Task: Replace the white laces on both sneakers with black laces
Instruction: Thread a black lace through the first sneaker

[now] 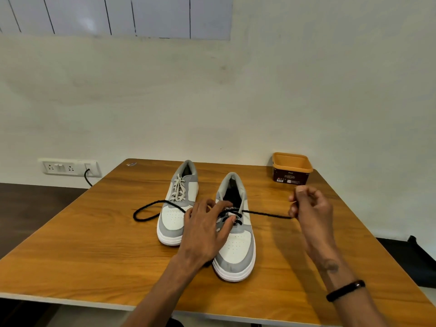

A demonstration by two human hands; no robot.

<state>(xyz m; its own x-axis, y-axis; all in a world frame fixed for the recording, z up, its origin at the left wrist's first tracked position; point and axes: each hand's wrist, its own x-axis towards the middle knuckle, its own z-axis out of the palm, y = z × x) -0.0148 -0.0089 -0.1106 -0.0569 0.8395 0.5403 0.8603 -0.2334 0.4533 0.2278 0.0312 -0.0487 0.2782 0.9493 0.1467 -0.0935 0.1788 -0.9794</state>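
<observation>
— Where's the thick black lace [266, 214]?
— Threaded through the near grey-and-white leather sneaker [236, 241] on the wooden desk [94, 244]; my right hand [311, 208] pinches one end, my left hand [207, 223] presses the eyelets, fingers spread

Right hand [311, 206] pinching black lace [266, 214] (taut) from nearer sneaker [236, 241]
</observation>
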